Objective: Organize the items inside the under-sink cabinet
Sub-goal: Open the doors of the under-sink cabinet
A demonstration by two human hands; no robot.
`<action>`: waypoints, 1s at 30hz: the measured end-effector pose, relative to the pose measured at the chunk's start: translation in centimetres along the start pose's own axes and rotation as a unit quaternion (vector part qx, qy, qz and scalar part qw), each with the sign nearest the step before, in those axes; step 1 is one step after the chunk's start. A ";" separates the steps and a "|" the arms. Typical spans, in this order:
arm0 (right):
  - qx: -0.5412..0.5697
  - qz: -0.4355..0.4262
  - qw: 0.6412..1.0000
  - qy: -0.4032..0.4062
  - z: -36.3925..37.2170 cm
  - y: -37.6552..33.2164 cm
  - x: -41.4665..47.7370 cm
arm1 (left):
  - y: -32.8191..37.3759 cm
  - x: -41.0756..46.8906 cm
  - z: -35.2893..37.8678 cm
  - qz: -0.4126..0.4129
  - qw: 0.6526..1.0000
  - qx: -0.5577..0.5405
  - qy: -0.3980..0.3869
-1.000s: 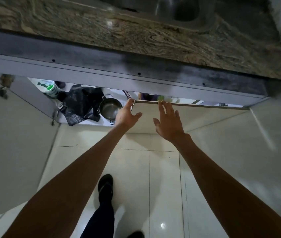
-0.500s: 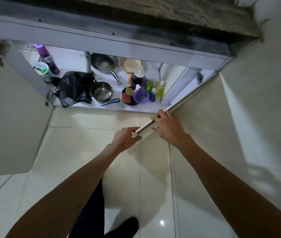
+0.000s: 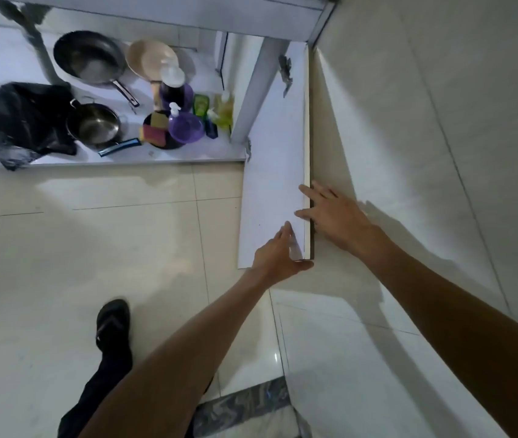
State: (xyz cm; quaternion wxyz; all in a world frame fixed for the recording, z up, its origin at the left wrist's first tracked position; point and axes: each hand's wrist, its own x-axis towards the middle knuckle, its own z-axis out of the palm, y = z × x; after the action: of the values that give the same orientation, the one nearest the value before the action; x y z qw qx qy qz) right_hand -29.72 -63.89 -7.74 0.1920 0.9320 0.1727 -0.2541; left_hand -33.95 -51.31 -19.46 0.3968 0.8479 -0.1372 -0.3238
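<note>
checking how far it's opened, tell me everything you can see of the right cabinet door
The cabinet door is a flat white panel, smooth inside, with a thin cream edge. It stands wide open, close along the wall, metal hinges at its far end. The right hand lies straight-fingered over its top edge; the left hand rests flat on the inner face by the near corner.

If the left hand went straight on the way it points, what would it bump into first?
Most likely the fingers of the right hand, lying over the cabinet door edge just ahead of the left hand; depth is unclear.
</note>
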 end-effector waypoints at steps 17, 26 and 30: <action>-0.095 0.038 0.995 0.008 2.7 5.0 -0.7 | 0.9 4.2 0.5 0.010 0.997 0.056 -0.050; 0.232 0.133 0.964 -0.004 -1.2 -1.1 10.8 | -9.6 7.2 -15.3 -0.043 0.990 0.134 0.000; 0.403 0.177 0.898 0.016 -3.3 -6.2 19.8 | -16.0 9.6 -22.7 -0.063 0.989 0.130 0.034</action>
State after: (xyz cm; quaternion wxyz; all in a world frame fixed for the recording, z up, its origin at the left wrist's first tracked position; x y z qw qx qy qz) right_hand -14.95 -52.61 -17.47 -0.1607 0.9490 -0.1088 -0.2486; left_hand -12.13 -32.42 -25.05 0.2662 0.9098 -0.1111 -0.2985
